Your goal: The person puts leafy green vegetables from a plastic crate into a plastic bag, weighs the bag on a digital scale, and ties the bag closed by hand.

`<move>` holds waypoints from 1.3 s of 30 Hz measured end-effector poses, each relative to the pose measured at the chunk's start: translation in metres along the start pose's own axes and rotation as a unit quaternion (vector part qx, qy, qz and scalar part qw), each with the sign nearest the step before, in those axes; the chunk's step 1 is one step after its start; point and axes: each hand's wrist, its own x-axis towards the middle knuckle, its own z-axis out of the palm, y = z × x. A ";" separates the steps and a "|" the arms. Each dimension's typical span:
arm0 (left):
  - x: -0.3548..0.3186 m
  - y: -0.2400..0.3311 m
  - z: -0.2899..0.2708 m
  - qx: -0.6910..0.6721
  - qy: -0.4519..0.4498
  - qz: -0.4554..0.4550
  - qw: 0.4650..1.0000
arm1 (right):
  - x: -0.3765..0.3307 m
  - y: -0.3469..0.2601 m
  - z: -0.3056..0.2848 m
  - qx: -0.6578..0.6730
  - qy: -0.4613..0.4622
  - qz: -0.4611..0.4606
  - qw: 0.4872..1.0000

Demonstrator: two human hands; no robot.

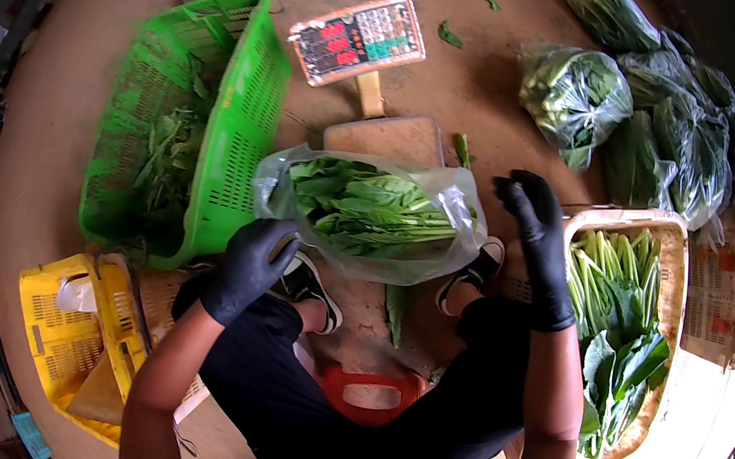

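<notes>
A clear plastic bag (pixel 284 179) of leafy greens (pixel 372 203) lies in front of me, on or against the platform of a digital scale (pixel 382 140). My left hand (pixel 252 267), in a black glove, is beside the bag's near left edge. Its fingers are loosely bent, the thumb apart from them, and I see nothing held. To the right of the bag, my right hand (pixel 536 238), also gloved in black, is raised with fingers stretched out and nothing in them. It hovers near a tan crate (pixel 673 310) full of long-stemmed greens (pixel 613 329).
A tall green crate (pixel 243 131) with some leaves inside stands at left, with yellow crates (pixel 66 344) nearer me. Filled bags of greens (pixel 574 99) are piled at far right. A red plastic stool (pixel 373 381) shows between my legs. Loose leaves (pixel 394 312) lie on the floor.
</notes>
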 end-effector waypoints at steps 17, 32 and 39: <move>0.002 -0.095 0.021 -0.341 0.059 -0.339 0.875 | -0.160 -0.028 -0.136 -0.210 0.070 0.032 0.975; 0.073 -0.051 0.030 -0.543 -0.152 -0.221 0.796 | 0.069 0.006 0.108 0.194 -0.427 0.055 0.881; 0.117 -0.054 0.073 -0.497 -0.430 -0.153 0.738 | 0.128 0.024 0.181 -0.227 -0.659 -0.090 0.711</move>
